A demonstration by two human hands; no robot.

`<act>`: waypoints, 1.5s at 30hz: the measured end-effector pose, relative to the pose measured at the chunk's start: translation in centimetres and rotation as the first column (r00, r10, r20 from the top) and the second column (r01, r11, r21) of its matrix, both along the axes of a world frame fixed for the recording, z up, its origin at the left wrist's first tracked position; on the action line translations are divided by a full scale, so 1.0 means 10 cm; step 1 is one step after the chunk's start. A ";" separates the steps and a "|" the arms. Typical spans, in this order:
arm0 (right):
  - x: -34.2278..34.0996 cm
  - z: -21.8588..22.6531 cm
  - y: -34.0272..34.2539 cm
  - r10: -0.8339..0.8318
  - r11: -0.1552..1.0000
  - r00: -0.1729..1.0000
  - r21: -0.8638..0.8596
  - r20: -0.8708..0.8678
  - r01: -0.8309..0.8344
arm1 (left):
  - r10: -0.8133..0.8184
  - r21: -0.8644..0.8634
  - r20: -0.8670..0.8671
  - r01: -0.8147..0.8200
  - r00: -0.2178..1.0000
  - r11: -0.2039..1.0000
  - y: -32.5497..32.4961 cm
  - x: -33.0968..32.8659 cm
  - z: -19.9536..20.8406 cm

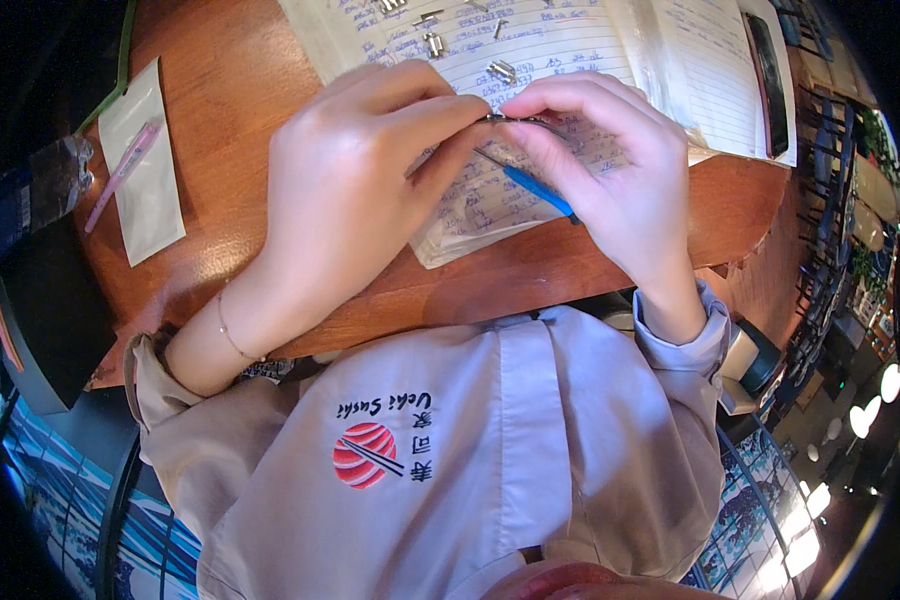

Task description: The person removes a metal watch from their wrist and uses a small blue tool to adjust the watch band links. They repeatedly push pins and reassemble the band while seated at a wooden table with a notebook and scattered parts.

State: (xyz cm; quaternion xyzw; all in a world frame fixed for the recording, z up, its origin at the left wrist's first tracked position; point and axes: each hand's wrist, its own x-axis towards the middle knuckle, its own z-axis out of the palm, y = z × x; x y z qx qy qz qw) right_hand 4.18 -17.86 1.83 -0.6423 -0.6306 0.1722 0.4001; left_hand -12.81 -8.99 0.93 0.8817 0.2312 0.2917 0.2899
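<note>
My left hand (350,190) and my right hand (610,170) meet fingertip to fingertip over an open notebook (570,40) covered in handwriting. Between thumbs and forefingers both hands pinch a small thin metal piece (510,118). A slim blue-handled tool (542,194) with a thin metal tip runs slantwise under my right fingers; whether that hand grips it I cannot tell. Several small silver metal parts (501,71) lie scattered on the page just beyond my fingertips.
The notebook rests on a round brown wooden table (230,60). A clear plastic sleeve (150,190) with a pink pen (120,175) lies at the left. A black phone (767,80) lies on the right page. A dark object (40,310) sits at the table's left edge.
</note>
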 end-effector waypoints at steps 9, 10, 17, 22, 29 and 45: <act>0.06 0.01 -0.06 0.030 0.993 1.000 -0.115 -0.004 -0.030 | -0.103 0.043 0.032 0.101 0.994 0.994 0.06 0.05 -0.09; 0.07 0.03 -0.06 0.037 0.985 0.996 -0.164 -0.076 -0.050 | -0.115 0.052 0.007 0.115 0.993 0.992 0.06 0.04 -0.07; 0.15 0.13 0.05 0.010 0.888 0.961 -0.440 -0.277 -0.136 | -0.140 0.118 0.035 0.135 0.990 0.984 0.10 0.08 -0.13; 0.24 0.18 0.17 0.007 0.776 0.941 -0.592 -0.339 -0.219 | -0.152 0.126 0.022 0.148 0.988 0.981 0.11 0.07 -0.11; 0.28 0.17 0.20 0.152 0.797 0.979 -0.569 -0.134 -0.202 | -0.151 0.156 -0.007 0.150 0.989 0.976 0.09 0.06 -0.12; 0.22 0.11 0.10 -0.008 0.808 0.963 -0.570 -0.268 -0.151 | -0.144 0.081 -0.016 0.145 0.989 0.986 0.11 0.10 -0.13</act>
